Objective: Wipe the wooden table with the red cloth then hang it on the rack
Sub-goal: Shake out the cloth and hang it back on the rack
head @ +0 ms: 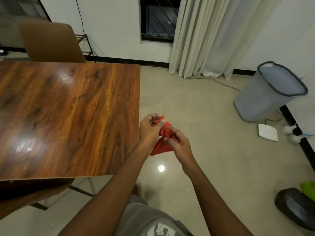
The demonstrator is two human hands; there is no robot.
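The red cloth (162,147) is bunched up between both my hands, held in the air over the floor just right of the wooden table (68,116). My left hand (150,130) pinches its upper edge, and my right hand (179,142) grips it lower on the right side. A loose corner of the cloth hangs below my hands. The glossy table top fills the left of the view. A thin black metal rack (85,43) stands by the far wall behind the chair.
A brown chair (51,41) stands at the table's far side, another chair edge (25,198) at the near left. A grey bin (269,92) stands at the right by the curtain (204,36). A white flat device (267,132), cables and a black bag (296,206) lie on the tiled floor.
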